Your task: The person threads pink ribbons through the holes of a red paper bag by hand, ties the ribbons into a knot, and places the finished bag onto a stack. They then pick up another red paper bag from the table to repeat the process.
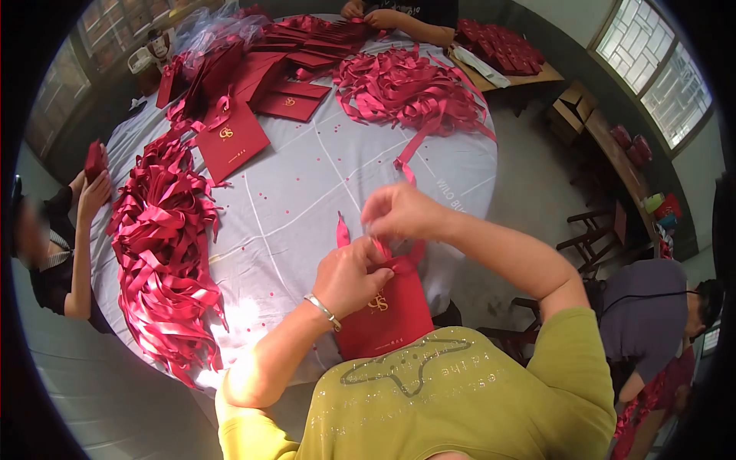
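Centrally, we see a red bag [395,314] with gold print, upright at the near edge of the cloth-covered tabletop [299,203], close against the wearer's green shirt [460,383]. The left hand [349,277], a bracelet [323,313] at its wrist, has its grip closed on the bag's top edge, thumb over the front, where a ribbon [381,247] stands up beside the fingers. The right hand [402,212] is raised just above, fingers curled in; we cannot tell whether its grip is fully closed or has hold of the ribbon. We note one ribbon heap [165,261] along the left side, another ribbon pile [406,86] at the far right, and overlapping red bags [234,142] between them. At left, another person [54,249] holds a red item [95,159]; across the tabletop, a co-worker's hands [376,17] handle ribbon.
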`<state>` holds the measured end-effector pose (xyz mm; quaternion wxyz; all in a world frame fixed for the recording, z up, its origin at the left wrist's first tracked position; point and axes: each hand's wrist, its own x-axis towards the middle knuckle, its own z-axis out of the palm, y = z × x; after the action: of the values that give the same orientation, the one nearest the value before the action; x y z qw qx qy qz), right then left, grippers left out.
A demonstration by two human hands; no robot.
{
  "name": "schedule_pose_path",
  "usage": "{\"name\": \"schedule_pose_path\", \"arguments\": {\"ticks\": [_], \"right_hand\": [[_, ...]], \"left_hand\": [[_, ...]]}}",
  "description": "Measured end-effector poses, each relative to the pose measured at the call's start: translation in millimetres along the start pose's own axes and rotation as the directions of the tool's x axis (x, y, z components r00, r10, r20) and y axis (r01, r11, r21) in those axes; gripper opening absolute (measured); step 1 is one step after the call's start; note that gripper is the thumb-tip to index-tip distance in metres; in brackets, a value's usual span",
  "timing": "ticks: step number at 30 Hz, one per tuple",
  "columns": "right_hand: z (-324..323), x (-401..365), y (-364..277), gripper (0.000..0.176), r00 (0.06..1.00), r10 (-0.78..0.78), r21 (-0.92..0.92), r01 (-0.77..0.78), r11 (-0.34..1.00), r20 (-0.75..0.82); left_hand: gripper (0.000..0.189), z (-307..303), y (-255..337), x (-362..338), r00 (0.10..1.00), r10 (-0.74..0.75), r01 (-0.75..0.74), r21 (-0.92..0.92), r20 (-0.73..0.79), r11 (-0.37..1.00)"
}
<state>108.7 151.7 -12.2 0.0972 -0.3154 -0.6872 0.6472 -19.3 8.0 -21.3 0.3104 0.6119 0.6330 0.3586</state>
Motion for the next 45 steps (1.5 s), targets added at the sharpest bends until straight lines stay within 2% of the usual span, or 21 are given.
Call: {"name": "schedule_pose_path", "arguments": {"ticks": [1,2,4,5,9,12,18,20,24,29,33,35,36,37,38,39,41,42,44,45], "right_hand": [[-3.7,2.9,0.0,0.015,0.994,-0.096,0.018,0.097,0.995,-0.047],[-5.8,8.2,1.5,0.015,0.994,-0.097,0.017,0.098,0.995,-0.045],[-7.5,20.4,10.7,0.012,0.924,-0.303,-0.178,0.266,0.947,-0.232],[-8.9,25.7,16.3,0.012,0.896,-0.372,-0.241,0.315,0.918,-0.244],[-8.8,31.3,23.4,0.013,0.912,-0.33,-0.259,0.267,0.928,-0.243],[-8.6,34.5,28.4,0.014,0.884,-0.36,-0.293,0.274,0.916,-0.299],[-7.2,39.3,34.0,0.015,0.856,-0.364,-0.219,0.3,0.928,-0.369],[-7.8,43.0,39.0,0.016,0.819,-0.416,-0.26,0.335,0.906,-0.395],[-6.3,38.0,32.1,0.017,0.857,-0.345,-0.234,0.271,0.934,-0.383],[-2.8,35.0,27.2,0.017,0.832,-0.392,-0.354,0.257,0.899,-0.393],[-9.7,36.0,30.1,0.015,0.823,-0.408,-0.253,0.329,0.91,-0.396],[-15.8,16.5,16.9,0.015,0.858,-0.351,-0.257,0.268,0.929,-0.376],[-21.4,3.8,14.2,0.016,0.896,-0.34,-0.319,0.245,0.915,-0.287],[-25.2,-8.3,14.5,0.016,0.897,-0.339,-0.321,0.244,0.915,-0.285],[-27.7,-20.4,15.8,0.017,0.929,-0.354,-0.322,0.304,0.897,-0.11],[-29.1,-30.7,16.1,0.019,0.93,-0.36,-0.313,0.363,0.878,0.068],[-28.4,-47.9,14.6,0.021,0.9,-0.386,-0.424,0.435,0.794,0.202],[-27.3,-55.3,10.9,0.022,0.902,-0.367,-0.498,0.432,0.752,0.228],[-27.4,-58.5,12.6,0.021,0.856,-0.438,-0.59,0.511,0.625,0.277],[-26.8,-58.9,11.5,0.02,0.842,-0.469,-0.591,0.527,0.611,0.266]], "left_hand": [[0.024,-1.2,2.8,0.4,1.0,-0.017,0.016,0.023,0.018,1.0],[0.024,-1.5,4.7,0.6,0.999,-0.033,0.031,0.047,0.033,0.998],[0.024,0.8,1.2,0.6,0.998,-0.046,0.045,0.03,0.042,0.999],[0.023,1.3,0.2,1.1,0.997,-0.059,0.059,0.014,0.05,0.998],[0.023,0.9,-0.3,1.4,0.998,-0.037,0.035,0.044,0.049,0.998],[0.023,0.8,-1.8,1.6,0.996,-0.05,0.05,0.001,0.068,0.999],[0.023,0.7,-4.2,3.4,0.995,-0.047,0.046,0.004,0.089,0.999],[0.023,0.6,-3.5,3.2,0.995,-0.042,0.043,-0.008,0.089,0.999],[0.022,0.6,-3.8,3.8,0.994,-0.046,0.044,0.02,0.104,0.999],[0.022,2.9,-6.5,4.4,0.993,-0.067,0.067,0.004,0.093,0.998],[0.022,1.4,-8.0,5.5,0.988,-0.1,0.1,0.007,0.12,0.995],[0.022,1.9,-8.6,5.4,0.984,-0.123,0.124,-0.004,0.128,0.992],[0.022,2.6,-10.3,5.5,0.984,-0.124,0.125,-0.006,0.126,0.992],[0.022,3.8,-12.2,5.7,0.986,-0.114,0.117,-0.018,0.122,0.993],[0.022,4.4,-13.1,5.5,0.987,-0.104,0.108,-0.03,0.119,0.994],[0.022,4.3,-12.9,5.5,0.988,-0.103,0.108,-0.033,0.116,0.994],[0.022,3.2,-11.5,5.5,0.987,-0.105,0.106,0.002,0.119,0.994],[0.022,2.7,-10.3,5.1,0.988,-0.101,0.101,0.004,0.117,0.995],[0.022,1.2,-6.5,4.9,0.984,-0.135,0.132,0.029,0.12,0.991],[0.022,1.8,-6.6,5.2,0.986,-0.125,0.123,0.023,0.114,0.992]]}}
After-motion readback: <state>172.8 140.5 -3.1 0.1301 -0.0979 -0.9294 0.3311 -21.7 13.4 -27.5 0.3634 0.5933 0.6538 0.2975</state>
